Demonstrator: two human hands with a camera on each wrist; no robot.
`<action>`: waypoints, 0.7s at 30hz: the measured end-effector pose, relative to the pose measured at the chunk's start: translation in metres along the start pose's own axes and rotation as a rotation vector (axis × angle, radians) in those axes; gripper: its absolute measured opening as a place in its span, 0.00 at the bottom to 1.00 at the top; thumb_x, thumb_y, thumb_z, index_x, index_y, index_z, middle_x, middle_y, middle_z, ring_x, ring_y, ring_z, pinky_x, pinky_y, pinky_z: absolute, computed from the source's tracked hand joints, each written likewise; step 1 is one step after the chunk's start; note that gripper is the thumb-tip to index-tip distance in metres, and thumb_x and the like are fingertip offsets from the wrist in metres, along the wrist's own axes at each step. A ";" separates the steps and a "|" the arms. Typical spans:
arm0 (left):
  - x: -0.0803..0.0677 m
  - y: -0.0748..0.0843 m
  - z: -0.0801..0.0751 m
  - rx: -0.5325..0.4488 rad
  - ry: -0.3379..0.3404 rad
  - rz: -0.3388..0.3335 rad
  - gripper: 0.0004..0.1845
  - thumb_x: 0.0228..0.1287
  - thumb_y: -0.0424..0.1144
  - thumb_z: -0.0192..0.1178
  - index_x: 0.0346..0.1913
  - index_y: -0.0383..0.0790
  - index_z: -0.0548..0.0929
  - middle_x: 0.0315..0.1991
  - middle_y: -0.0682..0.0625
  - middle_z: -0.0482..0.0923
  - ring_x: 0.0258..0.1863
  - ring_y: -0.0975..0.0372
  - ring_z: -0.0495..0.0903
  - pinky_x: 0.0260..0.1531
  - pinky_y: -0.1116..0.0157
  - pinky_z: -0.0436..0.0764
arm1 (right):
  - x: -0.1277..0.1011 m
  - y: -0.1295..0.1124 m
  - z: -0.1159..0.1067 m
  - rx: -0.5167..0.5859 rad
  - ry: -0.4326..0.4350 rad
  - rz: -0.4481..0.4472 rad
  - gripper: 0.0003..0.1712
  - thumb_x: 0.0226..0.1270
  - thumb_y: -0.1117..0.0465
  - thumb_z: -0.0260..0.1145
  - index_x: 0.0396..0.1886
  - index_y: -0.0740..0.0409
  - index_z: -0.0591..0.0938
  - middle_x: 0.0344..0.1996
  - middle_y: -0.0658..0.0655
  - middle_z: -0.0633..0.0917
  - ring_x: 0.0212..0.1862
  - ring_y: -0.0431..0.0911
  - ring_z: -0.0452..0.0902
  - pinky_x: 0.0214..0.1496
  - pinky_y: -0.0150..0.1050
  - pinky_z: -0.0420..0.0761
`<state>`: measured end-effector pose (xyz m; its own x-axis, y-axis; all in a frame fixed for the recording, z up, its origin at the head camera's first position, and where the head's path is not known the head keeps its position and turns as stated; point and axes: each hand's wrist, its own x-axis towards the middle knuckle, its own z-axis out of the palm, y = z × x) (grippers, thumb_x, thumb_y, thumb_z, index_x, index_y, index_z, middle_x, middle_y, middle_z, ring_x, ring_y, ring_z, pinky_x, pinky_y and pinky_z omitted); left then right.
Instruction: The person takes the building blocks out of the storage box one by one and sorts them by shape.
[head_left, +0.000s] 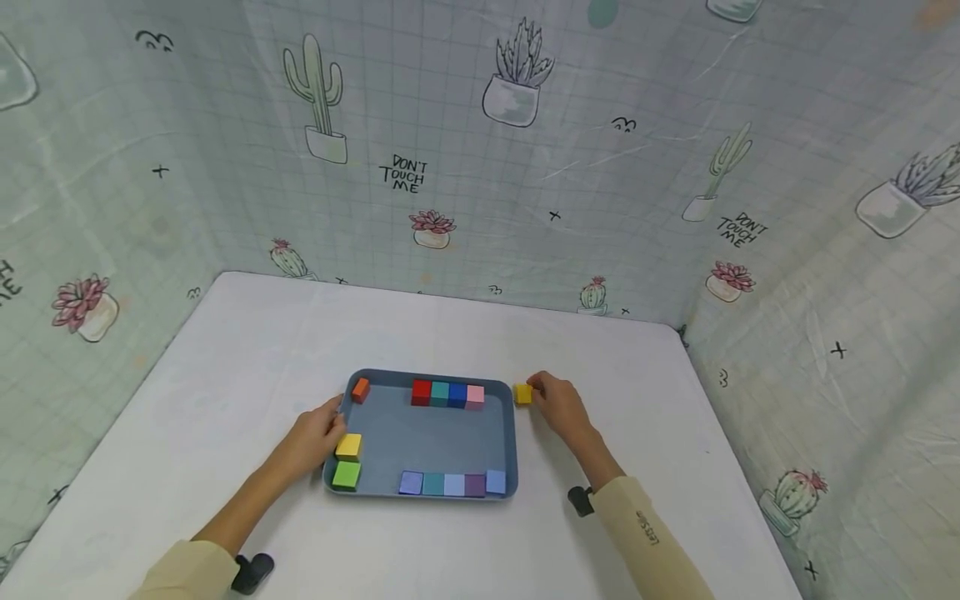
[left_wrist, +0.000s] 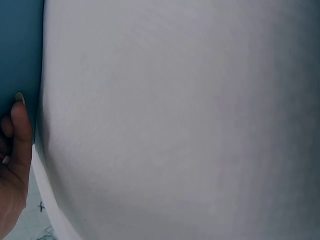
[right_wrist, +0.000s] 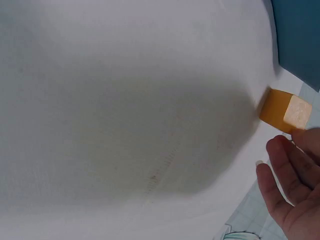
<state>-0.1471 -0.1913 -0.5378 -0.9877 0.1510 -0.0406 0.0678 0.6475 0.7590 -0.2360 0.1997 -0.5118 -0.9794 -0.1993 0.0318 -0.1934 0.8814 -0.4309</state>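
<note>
In the head view, my left hand (head_left: 311, 442) grips the left rim of a blue-grey tray (head_left: 438, 437). Part of that hand (left_wrist: 15, 155) and the tray's edge (left_wrist: 22, 60) show in the left wrist view. Just outside the tray's right side, my right hand (head_left: 561, 407) pinches a yellow block (head_left: 522, 394) at its right side. From the right wrist, the yellow block (right_wrist: 283, 110) appears beside the fingertips of the right hand (right_wrist: 295, 185), its far side hidden. A second yellow block (head_left: 348, 447) lies by the left thumb, above a green block (head_left: 347, 476).
Along the tray's back stand red (head_left: 422, 392), teal, blue and pink blocks in a row. An orange block (head_left: 361, 390) occupies the back left corner. Several purple, teal and light blue blocks (head_left: 453, 484) line the front edge. A patterned curtain (head_left: 465, 125) surrounds the white table (head_left: 420, 550).
</note>
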 end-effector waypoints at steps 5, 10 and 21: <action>0.000 0.000 0.000 -0.007 -0.001 -0.001 0.26 0.65 0.29 0.46 0.63 0.16 0.60 0.18 0.51 0.63 0.19 0.61 0.67 0.18 0.68 0.67 | 0.001 0.001 0.002 -0.011 0.012 -0.033 0.16 0.63 0.67 0.61 0.51 0.60 0.80 0.45 0.59 0.83 0.41 0.49 0.79 0.45 0.44 0.77; 0.001 0.000 0.000 -0.002 -0.002 -0.005 0.27 0.65 0.29 0.46 0.64 0.16 0.59 0.18 0.51 0.63 0.19 0.61 0.67 0.17 0.69 0.66 | 0.001 0.001 0.002 -0.006 -0.001 -0.034 0.19 0.63 0.66 0.60 0.55 0.59 0.78 0.48 0.61 0.82 0.43 0.50 0.80 0.45 0.45 0.78; -0.001 0.002 0.001 -0.006 0.005 -0.013 0.26 0.65 0.29 0.46 0.63 0.16 0.60 0.18 0.52 0.63 0.18 0.62 0.67 0.17 0.69 0.66 | 0.007 0.002 0.001 -0.063 -0.149 -0.068 0.32 0.62 0.65 0.65 0.66 0.58 0.69 0.52 0.61 0.79 0.48 0.51 0.77 0.52 0.46 0.74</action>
<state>-0.1457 -0.1890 -0.5368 -0.9892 0.1385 -0.0472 0.0539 0.6453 0.7620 -0.2431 0.1993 -0.5136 -0.9455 -0.3162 -0.0771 -0.2664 0.8880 -0.3747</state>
